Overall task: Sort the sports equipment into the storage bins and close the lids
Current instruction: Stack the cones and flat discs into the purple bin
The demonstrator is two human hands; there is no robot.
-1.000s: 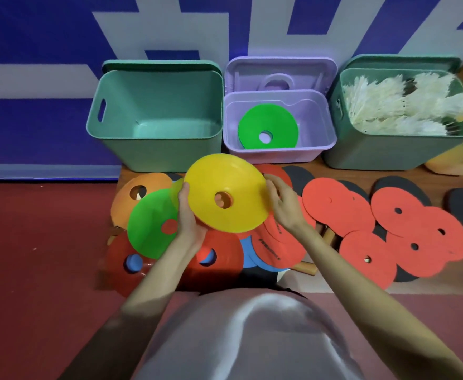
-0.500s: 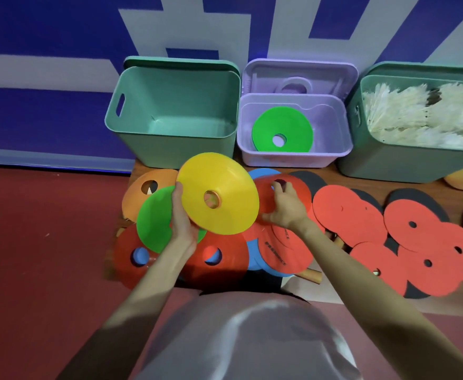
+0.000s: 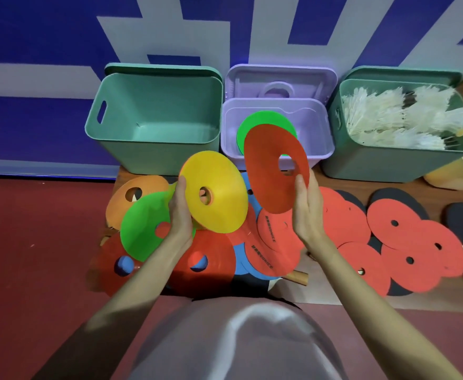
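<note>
The left hand grips a yellow disc; the right hand grips a red disc, raised before the purple bin. Three bins stand beyond the hands; loose discs crowd the floor beneath them.

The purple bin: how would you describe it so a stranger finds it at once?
Three open bins stand in a row against the blue and white wall. The purple bin is the middle one, between two green bins. It is the smallest, the only purple one, and a green disc lies inside.
</note>
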